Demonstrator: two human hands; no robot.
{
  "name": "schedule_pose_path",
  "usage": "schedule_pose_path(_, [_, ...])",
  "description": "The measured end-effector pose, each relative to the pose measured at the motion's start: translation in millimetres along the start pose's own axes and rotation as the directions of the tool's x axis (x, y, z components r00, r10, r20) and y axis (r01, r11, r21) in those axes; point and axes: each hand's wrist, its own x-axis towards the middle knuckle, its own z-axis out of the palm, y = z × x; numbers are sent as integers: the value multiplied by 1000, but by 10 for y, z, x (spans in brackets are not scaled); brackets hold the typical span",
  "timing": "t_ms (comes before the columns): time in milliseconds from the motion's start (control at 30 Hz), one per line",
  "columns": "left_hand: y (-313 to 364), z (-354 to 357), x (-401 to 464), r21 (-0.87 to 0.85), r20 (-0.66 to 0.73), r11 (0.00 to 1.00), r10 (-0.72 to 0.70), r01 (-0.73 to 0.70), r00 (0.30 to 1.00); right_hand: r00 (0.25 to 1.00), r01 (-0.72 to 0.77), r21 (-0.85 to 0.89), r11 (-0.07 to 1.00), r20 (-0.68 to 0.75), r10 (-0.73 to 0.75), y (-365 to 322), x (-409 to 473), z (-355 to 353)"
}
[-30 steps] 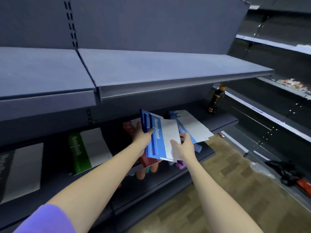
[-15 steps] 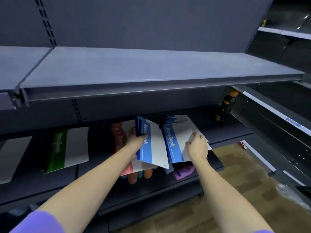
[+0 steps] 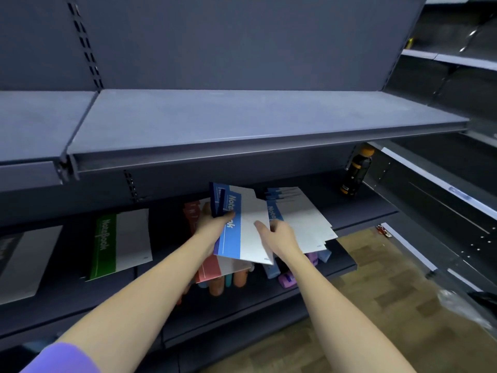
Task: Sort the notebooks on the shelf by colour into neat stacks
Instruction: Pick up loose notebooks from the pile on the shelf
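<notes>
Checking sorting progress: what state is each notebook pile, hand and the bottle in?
Blue notebooks in hand: lifted, tilted, fanned.
Blue stack: on shelf, uneven.
Red notebooks: flat, beneath the held ones.
Green notebook: flat, alone.
Left hand: grips blue notebooks.
Right hand: touching their cover.
Bottle: upright.

A person's two bare forearms reached into frame, the left hand point(image 3: 215, 224) and right hand point(image 3: 279, 235) ungloved; a lilac short sleeve point(image 3: 64, 358) covered the left upper arm.
</notes>
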Motion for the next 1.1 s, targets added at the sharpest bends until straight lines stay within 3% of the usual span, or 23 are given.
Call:
schedule_pose_path(133, [-84,36,-121,28,12,998,54,-54,998,989,-47,77,996,-135,57,-16,-97,-108])
schedule_pose_path(300, [-172,53,-215,74,8,993,93,-93,996,964,-104,-29,994,-247,93,268,-50,-454])
schedule_pose_path(467, [-82,94,-210,122,-1,988,91,-90,996,980,-98,-257,962,-193,48,512,218,-587])
schedule_pose_path(767, [-55,665,-288,125,-35,989,86,-81,996,961,-150,-307,940,-267,67,740,613,-848])
schedule_pose_path(800, [-60,743,-285,133,-28,988,84,-80,996,971,-91,-302,949,-239,18,756,644,-880])
schedule_pose_path(867, [-65,913,-268,143,-20,987,75,-71,997,997,34,-116,993,-67,-42,736,690,-922])
schedule_pose_path(967, [-60,1178,-234,113,-56,992,63,-56,996,981,60,100,993,176,-77,697,682,-955])
schedule_pose_path(1033, [-58,1330,-200,121,-85,991,59,-49,995,983,62,156,986,160,-88,729,705,-998])
schedule_pose_path(1100, [-88,1431,-151,248,-93,968,63,-38,994,992,65,132,989,100,-78,797,756,-1076])
